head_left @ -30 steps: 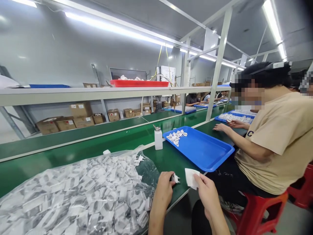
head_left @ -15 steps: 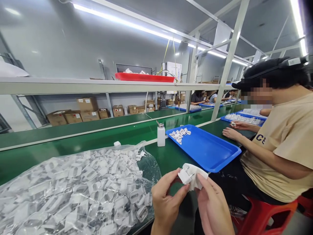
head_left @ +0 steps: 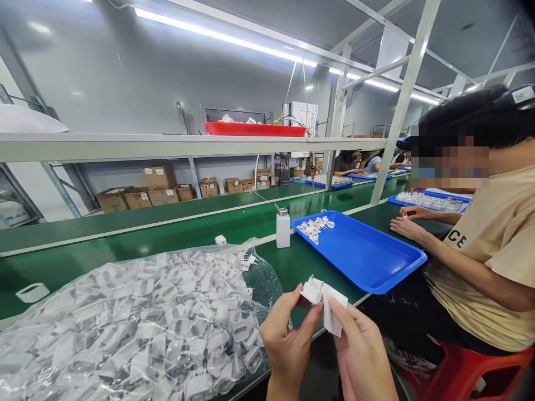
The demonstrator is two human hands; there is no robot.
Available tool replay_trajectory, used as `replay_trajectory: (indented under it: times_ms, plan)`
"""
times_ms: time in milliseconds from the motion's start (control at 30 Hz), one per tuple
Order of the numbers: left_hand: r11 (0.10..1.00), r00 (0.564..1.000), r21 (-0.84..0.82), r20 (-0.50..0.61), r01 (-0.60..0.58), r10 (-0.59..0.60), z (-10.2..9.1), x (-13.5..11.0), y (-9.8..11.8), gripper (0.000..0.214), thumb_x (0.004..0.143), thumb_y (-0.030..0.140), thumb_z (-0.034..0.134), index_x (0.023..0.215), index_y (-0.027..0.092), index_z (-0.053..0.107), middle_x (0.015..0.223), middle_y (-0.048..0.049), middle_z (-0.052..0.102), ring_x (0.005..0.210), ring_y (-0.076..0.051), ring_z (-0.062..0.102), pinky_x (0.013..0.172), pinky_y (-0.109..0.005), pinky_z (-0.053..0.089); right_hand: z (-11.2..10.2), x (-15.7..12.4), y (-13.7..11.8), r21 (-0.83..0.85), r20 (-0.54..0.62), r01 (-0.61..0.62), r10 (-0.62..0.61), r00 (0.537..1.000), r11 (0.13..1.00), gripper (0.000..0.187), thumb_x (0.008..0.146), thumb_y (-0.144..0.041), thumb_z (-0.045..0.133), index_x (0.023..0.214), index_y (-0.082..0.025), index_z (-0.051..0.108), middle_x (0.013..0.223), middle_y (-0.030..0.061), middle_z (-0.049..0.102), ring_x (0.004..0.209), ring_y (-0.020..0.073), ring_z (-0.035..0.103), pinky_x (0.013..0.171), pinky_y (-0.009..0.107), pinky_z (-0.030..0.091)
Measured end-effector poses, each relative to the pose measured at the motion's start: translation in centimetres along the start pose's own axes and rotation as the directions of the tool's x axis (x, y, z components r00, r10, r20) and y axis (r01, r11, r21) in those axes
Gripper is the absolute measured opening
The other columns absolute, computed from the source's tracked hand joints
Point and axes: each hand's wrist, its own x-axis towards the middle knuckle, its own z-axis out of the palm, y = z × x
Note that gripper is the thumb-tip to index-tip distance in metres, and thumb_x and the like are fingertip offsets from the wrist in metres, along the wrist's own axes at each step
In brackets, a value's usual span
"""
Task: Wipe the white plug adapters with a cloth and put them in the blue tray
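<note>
My left hand (head_left: 288,334) pinches a white plug housing (head_left: 311,291) between thumb and fingertips, its metal pins pointing up and to the right. In my right hand (head_left: 361,340) is a folded white cloth (head_left: 334,312), held right beside the pins; whether it touches them I cannot tell. A clear plastic bag (head_left: 267,278) full of white plug housings (head_left: 159,323) spreads over the bench to the left. Beyond my hands lies a blue tray (head_left: 359,250) with several white plug pieces (head_left: 313,227) in its far left corner. A white pump bottle (head_left: 283,228) stands upright by the tray.
A co-worker (head_left: 485,234) sits close on the right, hands over the bench. Loose white pieces lie on the green conveyor belt (head_left: 137,239). Above it runs a shelf (head_left: 167,146) carrying a red tray (head_left: 254,130). A slanted metal post (head_left: 403,106) rises behind the blue tray.
The cloth has drawn back from behind the plug housing and now sits folded to its right. The housing's pins tilt more upward. Another white piece has come into view on the belt at left.
</note>
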Motion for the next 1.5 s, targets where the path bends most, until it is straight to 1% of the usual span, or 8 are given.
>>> replay_trajectory:
  times_ms: [233, 367, 500, 800, 900, 1033, 1267, 1500]
  plan:
    - [0.927, 0.946, -0.199, 0.009, 0.319, -0.323, -0.3, -0.2, 0.5, 0.028, 0.076, 0.023, 0.085, 0.103, 0.021, 0.077, 0.086, -0.0031, 0.080, 0.073, -0.019, 0.076, 0.067, -0.027, 0.064, -1.9, 0.8, -0.4, -0.229, -0.103, 0.224, -0.252, 0.962, 0.947, 0.041, 0.083, -0.052, 0.074, 0.107, -0.019, 0.079, 0.099, 0.0096, 0.076, 0.090, 0.0296, 0.069, 0.080, 0.041, 0.054]
    - [0.955, 0.971, -0.180, -0.007, 0.235, -0.240, -0.4, -0.3, 0.6, 0.032, 0.075, 0.018, 0.085, 0.106, 0.023, 0.077, 0.090, -0.0028, 0.080, 0.076, -0.019, 0.077, 0.070, -0.028, 0.065, -3.0, 0.9, -0.6, -0.662, 0.088, 0.593, -0.738, 0.669, 0.459, 0.030, 0.098, -0.037, 0.058, 0.118, -0.025, 0.077, 0.111, 0.0102, 0.065, 0.101, 0.0275, 0.058, 0.087, 0.041, 0.045]
    - [0.986, 0.995, -0.137, -0.021, 0.097, -0.100, -0.5, -0.4, 0.7, 0.037, 0.074, 0.012, 0.084, 0.108, 0.025, 0.077, 0.094, -0.0022, 0.080, 0.078, -0.019, 0.077, 0.070, -0.028, 0.066, -3.1, 1.1, -0.5, -0.589, 0.482, 0.785, -0.695, 0.533, 0.193, 0.036, 0.100, -0.024, 0.055, 0.129, -0.036, 0.071, 0.105, 0.0083, 0.053, 0.094, 0.0238, 0.051, 0.080, 0.038, 0.045]
    - [0.986, 0.992, -0.110, -0.016, 0.122, -0.125, -0.4, -0.6, 0.1, 0.037, 0.073, 0.011, 0.085, 0.107, 0.026, 0.078, 0.090, -0.0012, 0.081, 0.072, -0.018, 0.077, 0.068, -0.027, 0.066, -3.5, 2.1, 0.5, -0.380, 0.498, 0.527, -0.312, 0.809, 0.760, 0.031, 0.104, -0.036, 0.049, 0.125, -0.031, 0.071, 0.094, 0.0018, 0.060, 0.075, 0.0161, 0.057, 0.062, 0.026, 0.046]
    - [0.955, 0.969, -0.169, 0.002, 0.244, -0.247, -0.1, -0.9, -0.1, 0.033, 0.073, 0.015, 0.086, 0.104, 0.024, 0.079, 0.088, -0.0031, 0.081, 0.072, -0.020, 0.077, 0.068, -0.028, 0.066, -4.1, 3.0, 0.8, -0.530, 0.294, 0.464, -0.360, 0.885, 0.710, 0.031, 0.100, -0.046, 0.054, 0.106, -0.024, 0.076, 0.088, 0.0019, 0.061, 0.074, 0.0174, 0.057, 0.064, 0.027, 0.045]
    - [0.908, 0.939, -0.247, 0.023, 0.338, -0.343, 0.2, -1.2, -0.2, 0.034, 0.071, 0.015, 0.087, 0.103, 0.025, 0.080, 0.088, -0.0033, 0.081, 0.074, -0.020, 0.077, 0.072, -0.030, 0.065, -4.3, 3.4, 1.0, -0.702, 0.034, 0.381, -0.506, 0.862, 0.602, 0.038, 0.095, -0.054, 0.058, 0.094, -0.020, 0.074, 0.090, 0.0045, 0.064, 0.080, 0.0203, 0.060, 0.071, 0.029, 0.044]
    - [0.810, 0.877, -0.342, 0.115, 0.476, -0.466, 0.6, -1.0, 0.7, 0.027, 0.070, 0.021, 0.089, 0.095, 0.022, 0.081, 0.085, -0.0050, 0.081, 0.072, -0.019, 0.075, 0.069, -0.026, 0.063, -2.0, 1.7, 1.6, -0.372, 0.161, 0.492, -0.467, 0.869, 0.787, 0.028, 0.094, -0.045, 0.062, 0.098, -0.021, 0.078, 0.090, 0.0038, 0.066, 0.072, 0.0174, 0.060, 0.060, 0.026, 0.045]
    - [0.561, 0.722, -0.483, 0.261, 0.672, -0.641, 0.9, -0.2, 1.0, 0.024, 0.065, 0.028, 0.092, 0.081, 0.015, 0.079, 0.069, -0.0054, 0.077, 0.060, -0.016, 0.069, 0.060, -0.024, 0.059, -1.1, 1.9, 2.7, -0.073, 0.140, 0.196, -0.185, 0.973, 0.978, 0.029, 0.086, -0.044, 0.076, 0.105, -0.021, 0.080, 0.100, 0.0062, 0.071, 0.087, 0.0199, 0.064, 0.073, 0.028, 0.053]
